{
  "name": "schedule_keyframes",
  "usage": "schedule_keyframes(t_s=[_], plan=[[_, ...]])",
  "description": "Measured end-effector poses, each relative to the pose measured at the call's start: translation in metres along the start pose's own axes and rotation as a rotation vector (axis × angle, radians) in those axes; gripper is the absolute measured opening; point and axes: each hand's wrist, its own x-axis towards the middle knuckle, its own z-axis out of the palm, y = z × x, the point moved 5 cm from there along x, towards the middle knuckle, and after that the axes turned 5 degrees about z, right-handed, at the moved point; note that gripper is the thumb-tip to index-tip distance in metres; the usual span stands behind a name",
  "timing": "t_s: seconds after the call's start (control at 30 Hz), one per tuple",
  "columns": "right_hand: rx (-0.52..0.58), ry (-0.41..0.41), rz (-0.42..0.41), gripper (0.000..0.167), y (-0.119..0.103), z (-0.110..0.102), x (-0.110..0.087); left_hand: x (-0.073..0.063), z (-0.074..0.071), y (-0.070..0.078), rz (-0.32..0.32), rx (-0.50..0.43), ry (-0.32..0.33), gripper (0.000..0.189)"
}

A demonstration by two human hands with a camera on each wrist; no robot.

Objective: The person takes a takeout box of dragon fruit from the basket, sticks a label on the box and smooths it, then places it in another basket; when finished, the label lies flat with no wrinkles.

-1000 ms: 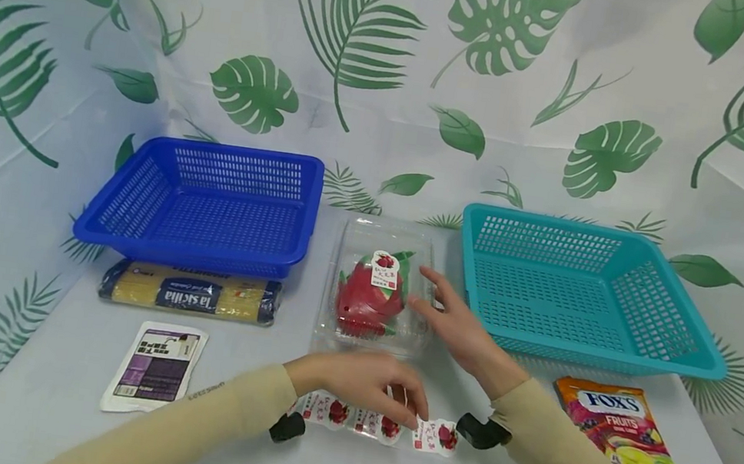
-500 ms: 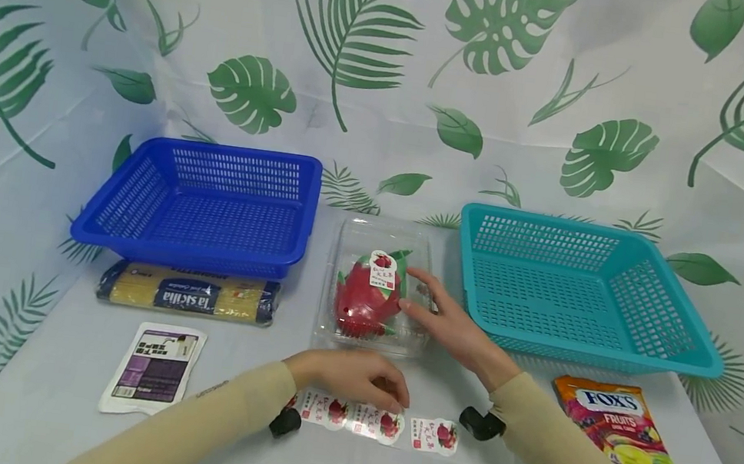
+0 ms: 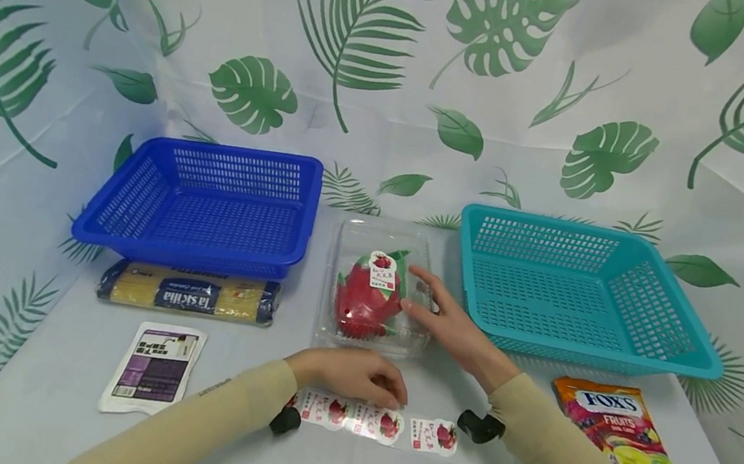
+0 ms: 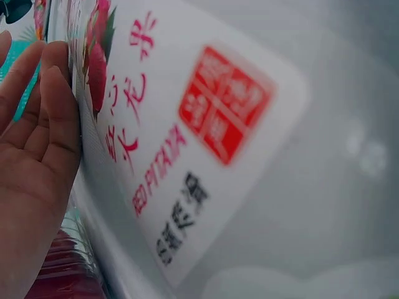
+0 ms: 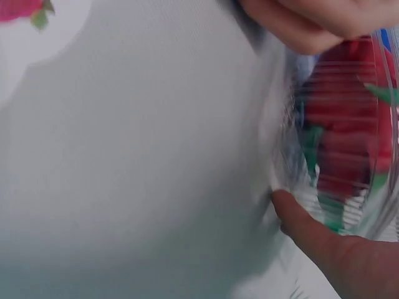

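A clear plastic clamshell box [image 3: 423, 250] with a red dragon fruit [image 3: 363, 304] inside lies mid-table. On its lid sits a white label [image 3: 384, 272] with fruit print. My right hand [image 3: 457, 335] rests at the box's right side, fingertips against the plastic, thumb and forefinger spread. In the right wrist view the thumb [image 5: 312, 233] lies along the lower edge of the box. My left hand [image 3: 350, 375] rests on the table in front of the box, fingers loosely bent, beside a strip of dragon fruit stickers [image 3: 379, 423]. The left wrist view shows its bare palm [image 4: 31, 168].
A blue basket [image 3: 203, 246] stands at the back left, a teal basket [image 3: 580, 354] at the back right. Left of me lie a spaghetti pack [image 3: 189, 292] and a white-and-purple pouch [image 3: 155, 368]. A FOX'S candy bag [image 3: 625, 441] lies on the right.
My left hand has drawn back a little leftward from the sticker strip and stopped. My right hand has edged left onto the box, then stays still.
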Motion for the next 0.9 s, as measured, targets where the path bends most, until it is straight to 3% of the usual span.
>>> schedule_keyframes(t_s=[0.33, 0.57, 0.7, 0.83, 0.9], plan=[[0.069, 0.040, -0.085, 0.053, -0.011, 0.009, -0.001, 0.002, 0.002, 0.000, 0.006, 0.003, -0.015, 0.021], [0.108, 0.061, -0.101, 0.048, -0.021, 0.010, -0.005, 0.002, -0.001, 0.003, 0.010, 0.038, 0.024, 0.022], [0.147, 0.071, -0.098, 0.049, -0.037, 0.010, -0.012, 0.010, -0.005, 0.003, -0.016, 0.057, 0.119, 0.025], [0.166, 0.111, -0.130, 0.048, -0.061, 0.012, -0.021, 0.028, -0.012, 0.003, -0.033, 0.045, 0.303, 0.026], [0.173, 0.138, -0.153, 0.048, -0.074, 0.014, -0.027, 0.039, -0.016, 0.003, -0.050, -0.006, 0.409, 0.028]])
